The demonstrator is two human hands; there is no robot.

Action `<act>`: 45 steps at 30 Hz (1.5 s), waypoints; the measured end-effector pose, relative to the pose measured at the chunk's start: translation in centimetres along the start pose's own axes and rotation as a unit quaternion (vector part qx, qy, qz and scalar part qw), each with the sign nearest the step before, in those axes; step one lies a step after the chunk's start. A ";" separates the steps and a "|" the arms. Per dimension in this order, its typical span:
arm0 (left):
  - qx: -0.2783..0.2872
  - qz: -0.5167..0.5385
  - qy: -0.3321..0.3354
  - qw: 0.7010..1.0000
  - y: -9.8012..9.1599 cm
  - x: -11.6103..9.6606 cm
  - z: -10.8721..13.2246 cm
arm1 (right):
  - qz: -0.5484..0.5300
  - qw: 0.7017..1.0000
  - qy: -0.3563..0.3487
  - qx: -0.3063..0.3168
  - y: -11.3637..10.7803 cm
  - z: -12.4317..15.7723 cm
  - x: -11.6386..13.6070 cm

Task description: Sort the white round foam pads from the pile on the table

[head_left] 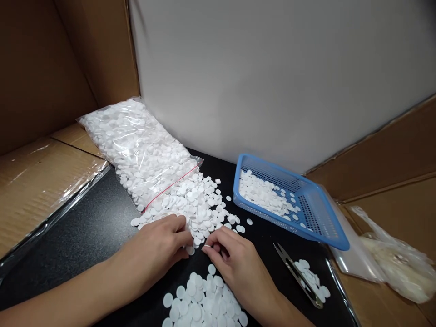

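My right hand (235, 259) pinches a small white disc (206, 246) between thumb and forefinger, its thin edge showing. Close by on the left, my left hand (166, 240) is closed, fingers curled down at the near edge of a loose pile of white discs (195, 202); whatever its fingertips hold is hidden. That pile spreads from the mouth of a clear zip bag (136, 145) full of the same discs, with a red seal line. Nearer to me, below both hands, lies a second heap of white discs (204, 299) on the black tabletop (98, 218).
At the right stands a blue perforated basket (327, 227) with discs inside. Thread snips (298, 274) lie beside a small group of discs (313, 279). A crumpled plastic bag (402, 272) rests at the far right. Cardboard (44, 181) and a pale wall (272, 81) surround the table.
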State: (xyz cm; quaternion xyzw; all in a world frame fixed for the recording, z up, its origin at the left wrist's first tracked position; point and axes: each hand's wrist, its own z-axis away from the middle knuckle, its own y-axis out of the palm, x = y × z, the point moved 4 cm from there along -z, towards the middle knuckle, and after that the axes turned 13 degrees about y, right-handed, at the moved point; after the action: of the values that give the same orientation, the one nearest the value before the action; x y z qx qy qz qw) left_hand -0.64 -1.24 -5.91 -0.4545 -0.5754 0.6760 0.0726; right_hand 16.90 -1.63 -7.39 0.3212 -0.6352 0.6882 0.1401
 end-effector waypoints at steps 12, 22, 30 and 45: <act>0.006 0.039 0.030 0.999 -0.1 0.2 -0.1 | -0.047 0.995 -0.067 0.064 -1.0 -0.1 -0.1; 0.031 0.041 0.017 0.999 0.2 0.4 0.1 | -0.030 0.990 -0.131 -0.033 -0.7 -0.7 -0.2; -0.002 0.133 -0.066 0.989 -1.5 0.2 -0.5 | -0.001 0.992 -0.127 -0.023 -0.5 -0.6 -0.3; -0.039 0.143 -0.106 0.983 -1.5 0.6 -0.7 | -0.037 0.990 -0.133 -0.040 -0.3 -0.9 -0.7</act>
State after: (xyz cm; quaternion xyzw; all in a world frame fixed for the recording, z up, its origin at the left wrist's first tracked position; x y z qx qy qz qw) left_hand -1.16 0.17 -4.92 -0.4603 -0.5344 0.7012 -0.1043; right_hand 17.37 -0.52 -7.63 0.4276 -0.6630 0.6075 0.0925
